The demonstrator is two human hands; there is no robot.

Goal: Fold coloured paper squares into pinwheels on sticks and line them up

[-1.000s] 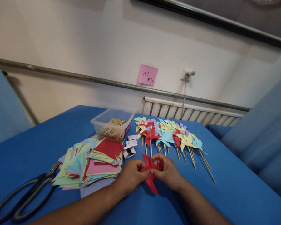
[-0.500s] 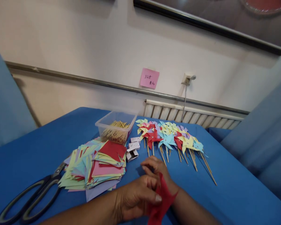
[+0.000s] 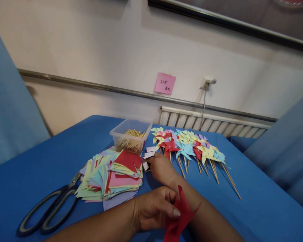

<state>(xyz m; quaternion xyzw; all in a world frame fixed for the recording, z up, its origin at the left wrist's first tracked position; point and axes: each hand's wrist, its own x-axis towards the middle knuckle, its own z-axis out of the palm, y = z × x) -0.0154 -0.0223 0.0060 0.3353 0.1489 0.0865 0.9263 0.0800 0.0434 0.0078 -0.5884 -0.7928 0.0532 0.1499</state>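
Two bare hands (image 3: 155,208), one held red paper piece (image 3: 181,215), one pair of scissors (image 3: 71,186), one clear bin (image 3: 146,133), three small boxes (image 3: 149,155), one pink note (image 3: 165,83), one wall socket (image 3: 206,83), pinwheels (image 3: 184,149) too overlapped to count

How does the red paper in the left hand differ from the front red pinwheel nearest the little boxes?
The red paper is gripped in the left hand, while the red pinwheel lies among others on the blue table. The red pinwheel shows a center pin and a stick; the red paper shows neither, though it is partly hidden. Both are red with pointed tips.
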